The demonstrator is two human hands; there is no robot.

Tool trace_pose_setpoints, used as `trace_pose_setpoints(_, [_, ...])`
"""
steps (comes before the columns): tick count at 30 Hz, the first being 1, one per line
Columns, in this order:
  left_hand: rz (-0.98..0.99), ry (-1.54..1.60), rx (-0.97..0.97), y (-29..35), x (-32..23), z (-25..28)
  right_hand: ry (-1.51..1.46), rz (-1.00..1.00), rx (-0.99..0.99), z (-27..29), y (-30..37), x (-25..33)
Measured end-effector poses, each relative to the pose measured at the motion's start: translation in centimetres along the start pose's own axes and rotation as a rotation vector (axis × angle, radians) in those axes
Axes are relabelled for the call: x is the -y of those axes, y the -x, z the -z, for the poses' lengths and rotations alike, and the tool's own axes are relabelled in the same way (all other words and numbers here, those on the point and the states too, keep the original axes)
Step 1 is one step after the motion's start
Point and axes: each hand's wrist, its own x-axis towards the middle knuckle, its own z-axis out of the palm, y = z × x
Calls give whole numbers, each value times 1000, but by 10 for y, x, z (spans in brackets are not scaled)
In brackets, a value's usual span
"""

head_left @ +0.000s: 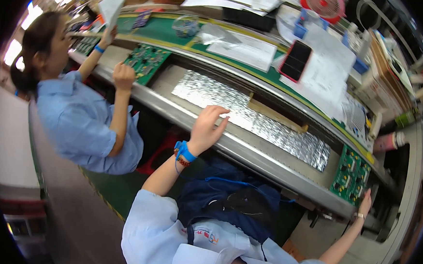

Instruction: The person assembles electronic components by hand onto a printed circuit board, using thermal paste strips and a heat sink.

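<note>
**A:** Start at the left. Who is that beside the line?

**B:** A co-worker in a light blue shirt, with their own green circuit board under one hand and a sheet of paper raised in the other. Not our concern; keep those hands apart from the wearer's.

**A:** And the wearer's left hand?

**B:** It lies open, fingers spread, on the near edge of the crinkled silver foil sheet, which sits in the recessed bed of the tabletop, just behind the steel rail. It grips nothing. A blue wrist strap rings that wrist.

**A:** How should that hand work?

**B:** I'd keep the palm flat and press evenly, so the foil stays smooth and doesn't slide or tear.

**A:** Then the right?

**B:** The right hand is far out at the rail, touching the near edge of a second green circuit board, which lies just past the foil's right end. Whether its fingers are closed on the board I cannot tell; they are too small and partly hidden.

**A:** Advice there?

**B:** Hold the board by its edges, off the components, and move it level, since the arms are stretched wide apart.
</note>
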Motion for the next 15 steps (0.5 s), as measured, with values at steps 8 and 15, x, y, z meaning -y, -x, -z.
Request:
trace_pose_setpoints(8, [155, -63, -126, 14, 7, -7, 106, 103, -25, -56, 62, 115])
trace_pose_setpoints(15, [116, -57, -116, 10, -8, -10, -32, 136, 173, -74, 85, 155])
